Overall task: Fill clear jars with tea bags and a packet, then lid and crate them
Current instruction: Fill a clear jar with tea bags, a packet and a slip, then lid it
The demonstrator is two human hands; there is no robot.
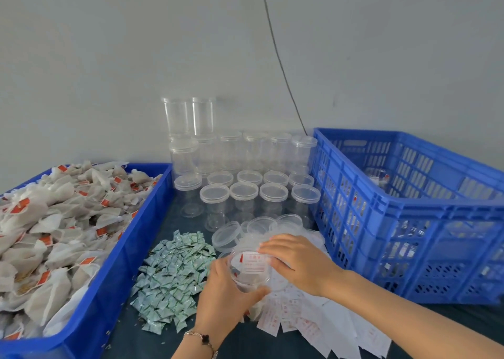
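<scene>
My left hand [226, 290] grips a clear jar [249, 267] from its left side and below; a white slip with red print shows inside it. My right hand [294, 257] lies flat over the jar's top right, apparently pressing a clear lid onto it. A blue bin [120, 249] at the left is heaped with tea bags [54, 222] carrying orange tags. Small green-and-white packets [171, 274] lie in a pile just left of my left hand. The slatted blue crate [403, 203] stands at the right with at least one jar inside.
Empty clear jars [240, 173], some lidded and some stacked two high, stand at the back against the wall. Loose lids [226, 234] lie behind my hands. White paper slips [313, 320] with red print spread under my right forearm. A dark cable [281, 66] hangs down the wall.
</scene>
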